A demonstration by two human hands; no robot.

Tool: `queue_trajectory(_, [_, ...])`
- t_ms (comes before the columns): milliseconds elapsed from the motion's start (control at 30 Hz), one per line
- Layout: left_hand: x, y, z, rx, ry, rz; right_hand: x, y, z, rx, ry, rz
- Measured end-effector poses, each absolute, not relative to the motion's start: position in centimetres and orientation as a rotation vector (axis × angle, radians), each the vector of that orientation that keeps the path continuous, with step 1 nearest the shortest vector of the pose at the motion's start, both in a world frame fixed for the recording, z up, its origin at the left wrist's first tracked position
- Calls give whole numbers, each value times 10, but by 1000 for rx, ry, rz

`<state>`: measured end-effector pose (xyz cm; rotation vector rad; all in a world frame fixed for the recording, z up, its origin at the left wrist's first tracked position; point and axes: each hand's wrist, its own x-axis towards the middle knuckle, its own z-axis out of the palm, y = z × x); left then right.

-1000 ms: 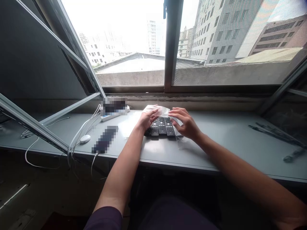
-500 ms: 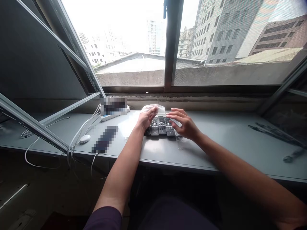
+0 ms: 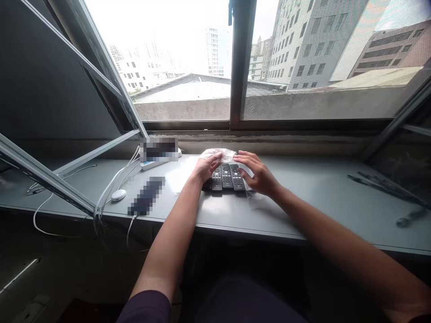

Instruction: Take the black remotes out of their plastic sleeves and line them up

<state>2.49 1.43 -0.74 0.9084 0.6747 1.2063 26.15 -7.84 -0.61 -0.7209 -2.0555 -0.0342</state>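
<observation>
Several black remote controls (image 3: 227, 177) lie side by side on the grey table, their button faces up and lower ends toward me. Above their far ends is a crumpled clear plastic bag (image 3: 225, 154), its edge pinched between the thumb and fingers of my left hand (image 3: 205, 168). My right hand (image 3: 256, 174) hovers at the right of the remotes, fingers stretched and thumb apart; its fingertips come close to the bag's right edge, and I cannot tell whether they touch. More clear plastic film (image 3: 254, 199) lies beneath my right hand.
At the left are a blurred-out phone-like item (image 3: 147, 196) with a white cable, a round white puck (image 3: 118, 195) and a white power strip (image 3: 161, 160). Metal frame bars (image 3: 97, 154) slant over the left side. Dark cables (image 3: 377, 186) lie at the right. A window stands behind.
The plastic bag in my left hand has shifted slightly right and bunched lower, toward my right fingertips. My right hand has barely moved; the remotes stay in place.
</observation>
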Motion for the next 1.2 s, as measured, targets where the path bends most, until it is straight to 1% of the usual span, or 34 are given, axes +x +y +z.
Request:
queue_trajectory(200, [26,4,-6,1034,649,1032,264,-73,-13,-729,-2126,-36])
queue_trajectory(300, [27,3,-5,1059,644,1031,264,-73,-14,-747,-2157,-24])
queue_trajectory(367, [26,7,-4,986,669,1108,264,-74,-13,-759,-2148,-20])
queue_trajectory(567, [12,26,-2,513,756,1507,266,-74,-10,-755,-2123,21])
queue_trajectory(733, [4,28,-5,398,782,1628,265,-75,-9,-714,-2131,61])
queue_trajectory(1000, [2,24,-1,391,754,1615,263,-77,-7,-709,-2082,95])
queue_trajectory(1200, [10,13,5,670,641,1280,261,-78,-6,-727,-2037,163])
